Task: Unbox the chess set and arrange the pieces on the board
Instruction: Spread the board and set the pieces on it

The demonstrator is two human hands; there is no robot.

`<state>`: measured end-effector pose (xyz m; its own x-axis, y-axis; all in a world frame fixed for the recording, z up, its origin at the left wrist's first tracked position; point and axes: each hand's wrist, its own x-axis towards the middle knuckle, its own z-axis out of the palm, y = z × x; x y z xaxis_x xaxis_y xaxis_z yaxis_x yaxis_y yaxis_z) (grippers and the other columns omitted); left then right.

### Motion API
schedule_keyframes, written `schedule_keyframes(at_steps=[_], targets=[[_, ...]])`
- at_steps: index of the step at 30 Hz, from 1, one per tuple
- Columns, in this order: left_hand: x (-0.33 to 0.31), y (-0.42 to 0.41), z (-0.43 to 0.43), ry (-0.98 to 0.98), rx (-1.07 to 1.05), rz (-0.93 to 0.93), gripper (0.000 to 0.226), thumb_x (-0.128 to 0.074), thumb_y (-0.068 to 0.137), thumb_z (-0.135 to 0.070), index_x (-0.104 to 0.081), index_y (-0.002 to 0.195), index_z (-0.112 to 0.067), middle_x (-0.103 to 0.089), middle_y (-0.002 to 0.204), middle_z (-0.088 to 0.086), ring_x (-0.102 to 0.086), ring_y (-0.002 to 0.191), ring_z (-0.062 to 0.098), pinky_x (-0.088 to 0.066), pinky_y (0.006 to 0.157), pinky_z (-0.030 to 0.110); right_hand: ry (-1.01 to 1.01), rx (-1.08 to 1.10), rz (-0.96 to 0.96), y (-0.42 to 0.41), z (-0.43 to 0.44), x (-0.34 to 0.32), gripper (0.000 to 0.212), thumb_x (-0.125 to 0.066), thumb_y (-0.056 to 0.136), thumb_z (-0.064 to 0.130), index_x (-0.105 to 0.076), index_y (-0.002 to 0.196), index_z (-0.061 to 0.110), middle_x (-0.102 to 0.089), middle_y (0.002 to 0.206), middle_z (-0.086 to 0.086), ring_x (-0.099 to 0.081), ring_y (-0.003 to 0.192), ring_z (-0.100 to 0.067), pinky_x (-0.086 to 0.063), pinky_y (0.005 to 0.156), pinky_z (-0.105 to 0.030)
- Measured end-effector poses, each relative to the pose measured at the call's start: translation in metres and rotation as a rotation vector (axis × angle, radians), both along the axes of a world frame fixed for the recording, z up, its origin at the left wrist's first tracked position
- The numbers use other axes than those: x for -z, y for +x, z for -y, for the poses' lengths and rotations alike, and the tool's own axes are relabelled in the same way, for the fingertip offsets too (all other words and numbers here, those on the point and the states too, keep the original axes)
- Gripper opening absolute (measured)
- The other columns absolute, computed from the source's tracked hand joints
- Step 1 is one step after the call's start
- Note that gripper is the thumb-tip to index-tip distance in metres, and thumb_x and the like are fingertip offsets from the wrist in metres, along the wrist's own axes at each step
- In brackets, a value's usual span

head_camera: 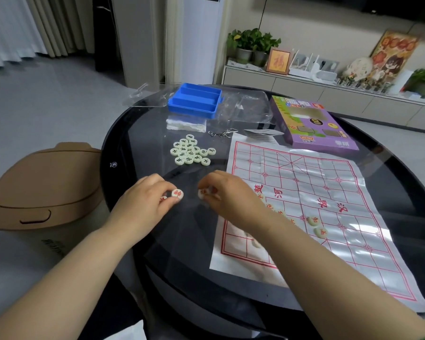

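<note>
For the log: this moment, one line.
left hand pinches red piece | right hand pinches second red piece | green pieces clustered off board

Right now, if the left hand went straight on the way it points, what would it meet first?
Probably the pile of dark-lettered pieces; the left hand, pinching a red-lettered piece, points up and right toward it across bare table. Depth is unclear from this one view.

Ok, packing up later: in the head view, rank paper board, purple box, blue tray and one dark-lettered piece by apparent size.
Paper board, largest.
Purple box next.
Blue tray third, though it lies farther off, so box versus tray is unsure.
Dark-lettered piece, smallest.
</note>
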<state>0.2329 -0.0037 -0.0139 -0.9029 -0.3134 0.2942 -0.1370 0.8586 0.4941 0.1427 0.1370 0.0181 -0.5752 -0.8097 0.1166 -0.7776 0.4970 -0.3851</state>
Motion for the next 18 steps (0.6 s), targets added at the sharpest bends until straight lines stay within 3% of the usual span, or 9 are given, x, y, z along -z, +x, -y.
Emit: schedule_keyframes(at_steps=[3, 7, 11, 18], targets=[[-0.011, -0.004, -0.019, 0.023, 0.087, -0.01, 0.023, -0.057, 0.085, -0.028, -0.065, 0.101, -0.012, -0.049, 0.09, -0.008, -0.049, 0.094, 0.013, -0.038, 0.08, 0.026, 0.02, 0.092, 0.012, -0.011, -0.034, -0.009, 0.023, -0.052, 0.09, 0.017, -0.058, 0.112, 0.014, -0.057, 0.115, -0.002, -0.052, 0.094, -0.012, -0.042, 0.075, -0.017], [-0.024, -0.022, -0.065, 0.009, 0.279, 0.054, 0.03, -0.051, 0.089, -0.032, -0.059, 0.113, -0.017, -0.049, 0.102, -0.009, -0.044, 0.106, 0.008, -0.033, 0.085, 0.019, 0.076, 0.229, 0.033, -0.023, -0.102, -0.018, 0.024, -0.052, 0.09, 0.015, -0.057, 0.113, 0.015, -0.053, 0.103, 0.005, -0.045, 0.078, -0.003, -0.033, 0.058, -0.001], [-0.028, -0.05, -0.122, -0.052, 0.463, 0.183, 0.037, -0.044, 0.092, -0.035, -0.049, 0.124, -0.019, -0.045, 0.12, -0.007, -0.037, 0.116, 0.008, -0.03, 0.092, 0.021, 0.126, 0.328, 0.052, -0.022, -0.158, -0.016, 0.023, -0.053, 0.09, 0.017, -0.058, 0.112, 0.017, -0.05, 0.095, 0.009, -0.04, 0.065, 0.007, -0.034, 0.055, -0.001], [-0.021, -0.074, -0.202, -0.196, 0.627, 0.238, 0.034, -0.041, 0.094, -0.034, -0.053, 0.12, -0.018, -0.049, 0.115, 0.001, -0.041, 0.108, 0.015, -0.033, 0.081, 0.025, 0.083, 0.366, 0.077, -0.017, -0.207, -0.002, 0.021, -0.053, 0.089, 0.015, -0.058, 0.11, 0.014, -0.049, 0.093, 0.006, -0.04, 0.066, 0.001, -0.032, 0.059, -0.006]])
